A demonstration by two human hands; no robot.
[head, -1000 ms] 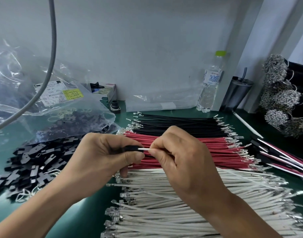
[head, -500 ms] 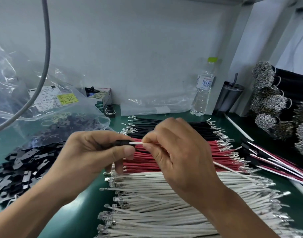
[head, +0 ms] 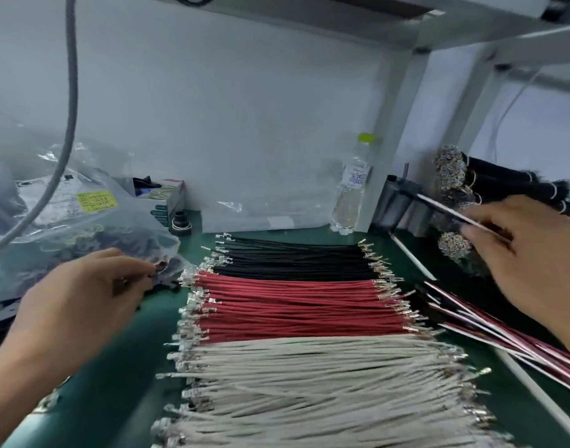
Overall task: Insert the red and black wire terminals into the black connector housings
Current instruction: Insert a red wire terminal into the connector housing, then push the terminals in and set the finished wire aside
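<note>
While red wires (head: 296, 305) and black wires (head: 293, 260) lie in flat rows mid-mat, metal terminals at both ends | left hand (head: 83, 299) at 9 o'clock, fingers curled over black housings (head: 162, 279), grip blurred | right hand (head: 535, 253) at 3 o'clock pinches a finished wire assembly (head: 445, 206)

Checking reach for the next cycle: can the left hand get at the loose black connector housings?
Probably yes: the left hand already hovers at the black connector housings, nothing between them.
</note>
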